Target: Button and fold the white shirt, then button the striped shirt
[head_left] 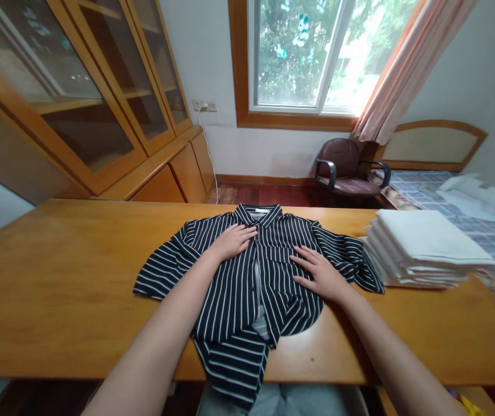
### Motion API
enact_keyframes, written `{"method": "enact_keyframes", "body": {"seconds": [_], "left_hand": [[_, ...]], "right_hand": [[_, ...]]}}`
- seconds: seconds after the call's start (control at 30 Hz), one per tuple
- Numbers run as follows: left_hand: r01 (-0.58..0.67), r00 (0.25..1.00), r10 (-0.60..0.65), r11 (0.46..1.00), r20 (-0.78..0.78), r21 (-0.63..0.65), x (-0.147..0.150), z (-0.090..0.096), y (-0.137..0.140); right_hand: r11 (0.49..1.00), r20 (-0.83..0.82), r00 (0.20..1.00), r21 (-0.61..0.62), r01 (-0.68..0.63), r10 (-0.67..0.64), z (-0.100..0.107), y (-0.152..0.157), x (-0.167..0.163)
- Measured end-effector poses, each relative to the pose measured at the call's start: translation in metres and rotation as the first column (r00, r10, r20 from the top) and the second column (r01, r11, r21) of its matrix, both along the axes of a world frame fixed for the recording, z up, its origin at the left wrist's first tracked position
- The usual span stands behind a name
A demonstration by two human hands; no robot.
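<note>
A black shirt with white stripes [230, 300] lies front side up on the wooden table, its collar toward the far edge. Both sleeves spread out to the sides, and the lower part is rumpled, with one piece hanging over the near edge. My left hand [233, 241] rests flat on the upper chest beside the button placket, fingers stretched out. On the other side of the chest, my right hand [319, 274] lies with its fingers spread over the cloth. Neither hand grips the fabric.
A stack of folded white cloths [429, 245] stands at the table's right, touching or close to one sleeve. The wooden table [56, 289] reaches far left. Beyond it are a glass-door cabinet [143, 133], an armchair [347, 164] and a bed [425, 190] under the window side.
</note>
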State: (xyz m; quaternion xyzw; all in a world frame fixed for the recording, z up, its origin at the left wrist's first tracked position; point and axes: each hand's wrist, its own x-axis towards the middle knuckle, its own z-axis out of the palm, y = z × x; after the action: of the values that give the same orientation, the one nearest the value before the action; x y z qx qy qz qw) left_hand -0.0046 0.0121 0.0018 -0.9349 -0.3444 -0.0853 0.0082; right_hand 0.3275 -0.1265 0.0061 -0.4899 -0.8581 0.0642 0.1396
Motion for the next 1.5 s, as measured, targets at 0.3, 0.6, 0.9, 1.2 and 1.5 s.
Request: {"method": "enact_keyframes", "body": {"seconds": [0.3,0.6,0.9,1.2,1.5], "left_hand": [[-0.185,0.969,0.164,0.978,0.186,0.101,0.016,0.039,-0.039],[-0.198,0.960,0.229,0.962,0.163,-0.189,0.011,0.008,-0.104],[-0.192,0.963,0.217,0.969,0.162,-0.155,-0.005,-0.005,-0.075],[-0.180,0.967,0.204,0.971,0.151,-0.157,-0.007,-0.004,-0.070],[-0.116,0.975,0.156,0.965,0.160,-0.235,-0.013,-0.001,-0.068]], "right_hand": [[0.997,0.032,0.999,0.072,0.033,-0.036,-0.008,0.034,0.000],[0.995,0.013,1.000,0.095,-0.021,0.020,-0.006,0.050,0.004],[0.984,-0.156,0.987,0.166,0.060,-0.034,0.025,0.028,-0.047],[0.962,-0.173,0.948,-0.025,-0.274,0.265,0.033,-0.033,-0.069],[0.983,-0.341,0.931,-0.081,-0.166,0.130,0.015,-0.025,-0.045]]}}
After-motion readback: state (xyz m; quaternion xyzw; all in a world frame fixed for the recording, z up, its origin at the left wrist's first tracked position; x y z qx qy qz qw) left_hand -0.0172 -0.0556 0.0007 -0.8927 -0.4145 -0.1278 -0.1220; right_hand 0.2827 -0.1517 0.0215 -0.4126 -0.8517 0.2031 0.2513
